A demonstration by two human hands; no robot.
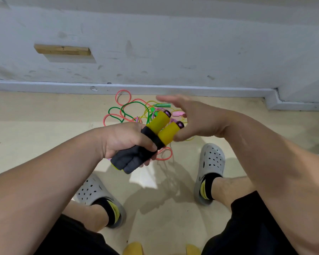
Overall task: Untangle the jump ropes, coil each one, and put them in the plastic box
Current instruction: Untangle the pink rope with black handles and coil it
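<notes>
Gripping two handles (151, 137) side by side, the left hand (125, 140) curls its fingers round their black foam parts, and the yellow ends with purple caps point up and away toward the wall (173, 43). The right hand (193, 118) is just beside those caps, blurred, with its fingers spread and fairly straight and nothing in its grasp; whether it touches the nearer handle cannot be told. Beyond the hands a tangle (126, 110) of red, green and yellow ropes lies on the floor (44, 116) near the baseboard (155, 88), with a green handle (163, 105) and a pink handle (179, 113) at its right side. One red loop shows just below the left hand. A grey clog (211, 162) stands on the floor to each side, under the arms.
</notes>
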